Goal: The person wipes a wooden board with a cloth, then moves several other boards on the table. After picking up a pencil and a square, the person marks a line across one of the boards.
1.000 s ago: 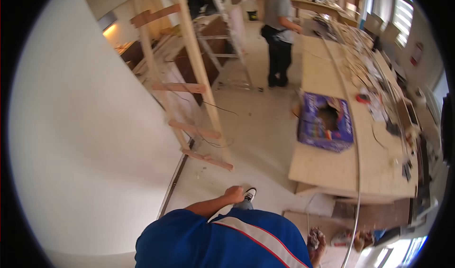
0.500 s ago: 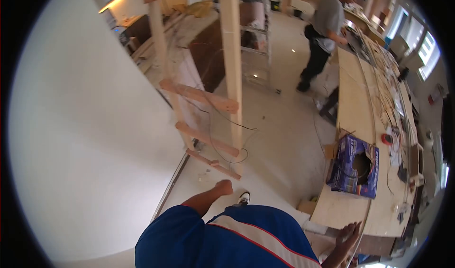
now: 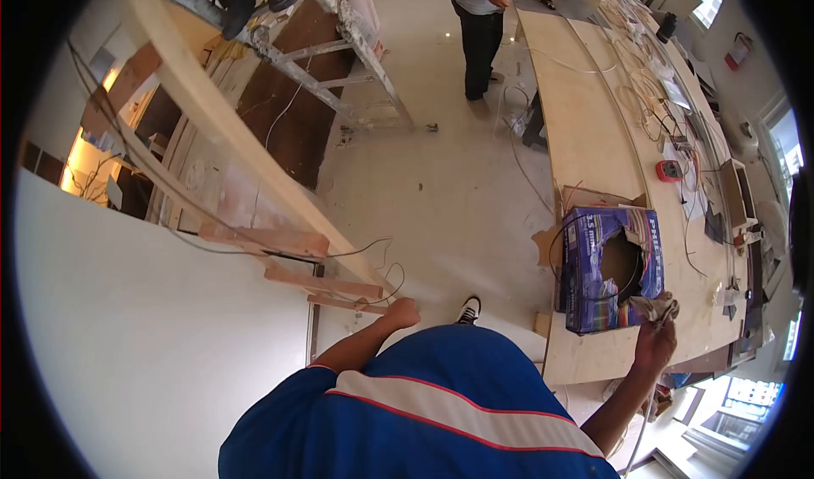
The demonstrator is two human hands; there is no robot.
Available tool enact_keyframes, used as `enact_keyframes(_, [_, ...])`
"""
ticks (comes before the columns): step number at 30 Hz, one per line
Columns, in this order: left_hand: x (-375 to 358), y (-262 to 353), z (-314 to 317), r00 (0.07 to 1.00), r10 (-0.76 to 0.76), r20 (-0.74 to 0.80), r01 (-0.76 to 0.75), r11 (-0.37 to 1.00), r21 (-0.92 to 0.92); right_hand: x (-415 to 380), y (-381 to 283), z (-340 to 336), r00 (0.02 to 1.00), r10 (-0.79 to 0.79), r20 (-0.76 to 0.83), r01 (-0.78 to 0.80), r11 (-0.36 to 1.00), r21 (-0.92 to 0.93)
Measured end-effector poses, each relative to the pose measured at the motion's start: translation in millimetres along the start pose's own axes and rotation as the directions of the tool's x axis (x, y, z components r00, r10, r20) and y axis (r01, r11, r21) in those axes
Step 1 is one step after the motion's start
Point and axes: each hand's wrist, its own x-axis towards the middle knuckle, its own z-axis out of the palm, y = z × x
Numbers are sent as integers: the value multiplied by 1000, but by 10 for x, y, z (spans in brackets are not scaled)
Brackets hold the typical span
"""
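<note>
Fingers: left hand (image 3: 401, 313) curled into a loose fist, holding nothing; right hand (image 3: 654, 343) pinching a crumpled grey rag (image 3: 655, 307).
Ladder: wooden ladder (image 3: 292, 246) near the left fist (apart from it).
Box: blue cardboard box (image 3: 606, 263) on the plywood bench (image 3: 585, 131), rag touching its corner.
Co-worker: person (image 3: 479, 21) standing at the bench's far end.

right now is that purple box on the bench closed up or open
Open: the purple box has a big round hole torn in its top face, dark inside. The right hand holds a crumpled rag beside it.
</note>
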Motion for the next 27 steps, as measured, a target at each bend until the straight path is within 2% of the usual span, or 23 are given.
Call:
enact_keyframes(1, [59,96,-94,1000,10,21,-10,1000,14,74,-49,48,997,33,70,-35,999,31])
enact_keyframes(2, [133,130,-238,992,124,13,-125,990,72,158,-97,123,987,64,148,-73,996,58])
enact_keyframes(3, [235,186,-378,996,86,-26,-85,996,38,243,-125,230,970,93,227,-114,990,83])
enact_keyframes(4, [316,240,-567,997,44,-61,-43,999,4,330,-64,530,996,6,95,-10,999,51])
enact_keyframes(6, [407,356,-962,985,-29,-169,17,997,-72,646,-125,566,982,13,187,-5,999,-42])
enact_keyframes(9, [802,377,-1344,976,-105,-189,86,991,-103,1090,-161,792,954,45,297,-6,992,-128])
enact_keyframes(10, [932,396,-1513,983,-117,-141,104,990,-95,1191,-130,954,945,49,324,7,985,-170])
enact_keyframes(11, [1053,403,-1644,976,-126,-176,107,987,-116,1293,-97,1110,936,56,348,19,977,-210])
enact_keyframes(13, [1322,365,-1836,961,-144,-236,110,982,-153,1520,-43,1417,951,65,302,48,935,-352])
enact_keyframes(15, [1648,309,-2086,969,-213,-123,185,960,-208,1691,122,1725,969,5,249,129,845,-518])
enact_keyframes(16, [1829,288,-2225,969,-239,-67,218,949,-229,1750,241,1869,986,-48,161,131,825,-550])
enact_keyframes(19, [2527,-36,-2465,967,-254,-27,246,955,-164,2025,515,2174,987,4,160,93,798,-596])
enact_keyframes(20, [2761,-173,-2638,968,-248,26,249,954,-168,2120,624,2298,996,-3,85,54,795,-604])
enact_keyframes(22, [3157,-255,-3012,962,-233,142,258,947,-194,2344,753,2335,996,62,57,-16,806,-592])
enact_keyframes(23, [3354,-248,-3233,964,-249,90,262,946,-193,2514,825,2364,993,105,55,-53,808,-587])
enact_keyframes(24, [3399,-243,-3489,960,-276,48,280,942,-186,2646,962,2415,996,75,-37,-84,841,-534])
enact_keyframes(25, [3487,-300,-3740,953,-303,-1,298,939,-169,2754,1061,2471,994,90,-58,-107,840,-532])
enact_keyframes(27, [4040,-527,-4098,983,-163,-82,165,986,17,3054,1280,2611,991,105,-85,-134,847,-514])
